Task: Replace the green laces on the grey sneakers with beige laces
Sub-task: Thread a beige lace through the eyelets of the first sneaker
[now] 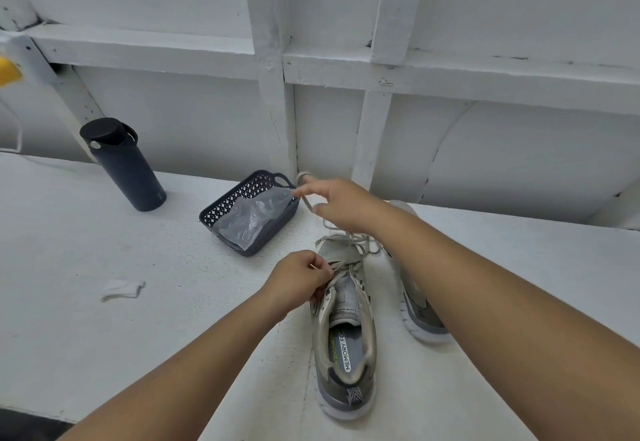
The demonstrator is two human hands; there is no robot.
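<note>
A grey sneaker lies on the white table with its heel toward me and a beige lace threaded through its lower eyelets. My left hand pinches the lace at the left side of the tongue. My right hand is raised past the toe and holds the other end of the lace, which loops over its fingers. The second grey sneaker lies to the right, mostly hidden under my right forearm. No green lace is in view.
A dark mesh basket holding a clear plastic bag sits just left of my right hand. A dark bottle stands at the back left. A scrap of white paper lies on the table. A white framed wall rises behind.
</note>
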